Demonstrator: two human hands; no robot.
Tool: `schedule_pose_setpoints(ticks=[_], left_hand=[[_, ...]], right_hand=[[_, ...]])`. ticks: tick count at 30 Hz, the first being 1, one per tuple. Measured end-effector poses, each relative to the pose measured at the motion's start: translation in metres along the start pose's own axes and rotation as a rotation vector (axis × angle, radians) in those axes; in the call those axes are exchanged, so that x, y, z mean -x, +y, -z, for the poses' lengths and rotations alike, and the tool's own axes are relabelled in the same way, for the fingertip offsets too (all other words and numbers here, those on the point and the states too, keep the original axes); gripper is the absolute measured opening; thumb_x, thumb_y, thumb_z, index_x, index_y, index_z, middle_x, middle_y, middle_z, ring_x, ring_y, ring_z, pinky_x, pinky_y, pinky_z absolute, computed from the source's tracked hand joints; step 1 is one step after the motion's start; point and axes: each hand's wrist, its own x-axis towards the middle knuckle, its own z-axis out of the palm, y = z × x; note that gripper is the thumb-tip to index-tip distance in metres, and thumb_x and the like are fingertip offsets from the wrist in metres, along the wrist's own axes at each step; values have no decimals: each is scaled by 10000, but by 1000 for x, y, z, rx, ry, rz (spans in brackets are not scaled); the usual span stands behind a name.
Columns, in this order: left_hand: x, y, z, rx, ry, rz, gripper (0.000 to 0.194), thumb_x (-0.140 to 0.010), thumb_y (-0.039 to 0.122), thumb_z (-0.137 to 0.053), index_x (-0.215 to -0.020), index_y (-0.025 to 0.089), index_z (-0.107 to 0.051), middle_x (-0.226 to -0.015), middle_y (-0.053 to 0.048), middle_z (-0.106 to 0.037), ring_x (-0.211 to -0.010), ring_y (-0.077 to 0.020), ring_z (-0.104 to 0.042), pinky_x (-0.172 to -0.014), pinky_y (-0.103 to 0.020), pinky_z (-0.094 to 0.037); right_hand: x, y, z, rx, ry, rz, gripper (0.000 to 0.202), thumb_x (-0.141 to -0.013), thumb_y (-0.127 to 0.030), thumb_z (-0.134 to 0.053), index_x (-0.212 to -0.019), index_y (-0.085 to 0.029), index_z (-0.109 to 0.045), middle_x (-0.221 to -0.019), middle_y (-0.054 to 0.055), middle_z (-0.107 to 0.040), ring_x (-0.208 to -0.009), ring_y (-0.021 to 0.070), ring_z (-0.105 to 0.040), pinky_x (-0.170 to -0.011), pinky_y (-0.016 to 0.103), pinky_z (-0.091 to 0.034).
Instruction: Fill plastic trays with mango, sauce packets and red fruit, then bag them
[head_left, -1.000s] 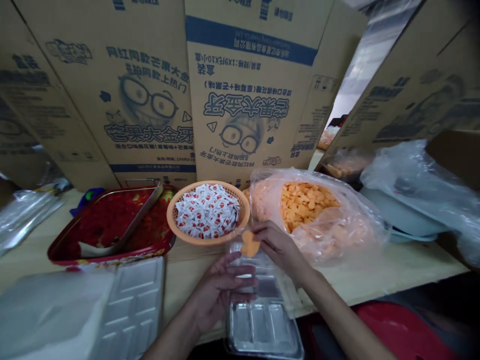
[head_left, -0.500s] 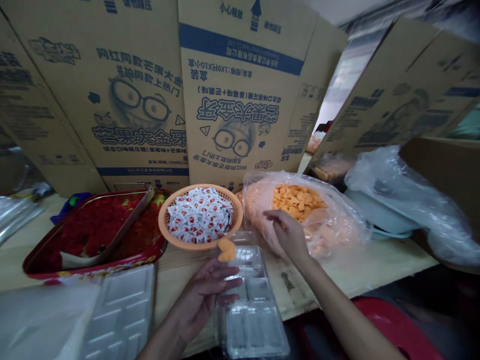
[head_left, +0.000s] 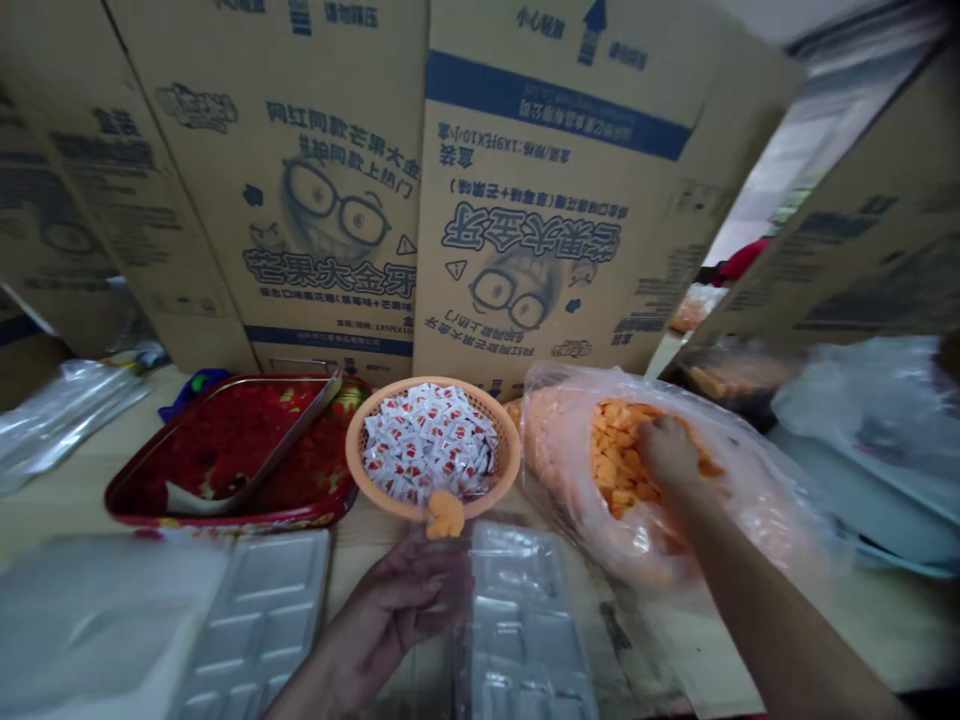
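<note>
My left hand [head_left: 405, 605] is closed around an orange, lobed candy piece [head_left: 445, 514], which sticks up above its blurred fingers. Right of this hand lies a clear plastic tray [head_left: 529, 625] with moulded compartments. A large clear bag [head_left: 559, 440] holds many orange candy pieces [head_left: 619, 460]. Through the bag's opening, my right hand [head_left: 667, 450] reaches down onto the pieces; its fingertips are hidden among them. Just beyond my left hand stands an orange plastic basket [head_left: 358, 462] full of small white printed sachets [head_left: 427, 440].
A red tray [head_left: 142, 515] with red contents and a metal scoop [head_left: 274, 455] stands at left. In front are a compartment tray [head_left: 259, 610] and pale sheets [head_left: 97, 620]. Cardboard boxes [head_left: 525, 150] wall off the back. A pale blue basin [head_left: 847, 500] sits at right.
My right hand has moved from the bag's near edge into its opening, onto the orange pieces. My left hand keeps its orange piece beside the clear tray. The view has shifted.
</note>
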Motion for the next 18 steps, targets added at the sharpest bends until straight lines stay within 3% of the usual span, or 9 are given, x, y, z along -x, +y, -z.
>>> schedule_pose_setpoints(ticks=[4, 7, 9, 13, 15, 18], left_hand=[[6, 7, 3, 6, -1, -19, 409, -716, 20, -572, -1103, 148, -538, -1123, -113, -615, -969, -252, -609, -781, -367, -505], [12, 10, 7, 11, 7, -22, 432, -709, 6, -570, -1113, 154, -532, -1101, -104, -626, -979, -254, -606, -808, -390, -500], [17, 10, 10, 15, 6, -22, 446, -701, -3, -574, -1115, 154, -521, -1101, -107, -626, -994, -265, -601, -825, -406, -493], [30, 9, 18, 34, 2, -48, 443, -692, -18, -570, -1090, 161, -491, -1130, -123, -614, -1021, -285, -590, -826, -409, -486], [38, 10, 24, 48, 14, -69, 462, -690, -22, -565, -1097, 169, -462, -1136, -132, -610, -1031, -293, -585, -827, -410, -482], [51, 12, 33, 70, 53, -98, 506, -683, -32, -558, -1127, 168, -417, -1148, -147, -601, -1036, -300, -583, -841, -418, -471]], right_hand=[[16, -20, 12, -156, 174, -102, 262, -855, -237, -398, -945, -77, -586, -954, 223, -595, -895, 288, -556, -735, 387, -428], [56, -65, 30, -482, 320, 29, 291, -871, -328, -414, -1057, -135, -527, -981, 151, -613, -714, 195, -602, -614, 314, -481], [94, -105, 42, -586, 286, 314, 255, -870, -333, -444, -1061, -179, -515, -1011, 105, -614, -680, 165, -610, -577, 293, -506], [154, -179, 57, -375, 251, 973, 221, -886, -154, -391, -1055, -169, -532, -1056, 102, -611, -975, 201, -580, -787, 334, -516], [169, -204, 58, -245, 240, 1146, 265, -868, -80, -360, -1031, -149, -557, -1059, 112, -610, -1006, 215, -562, -801, 347, -514], [180, -228, 55, -186, 199, 1239, 257, -842, -57, -389, -1000, -115, -584, -1027, 128, -617, -967, 233, -566, -765, 354, -525]])
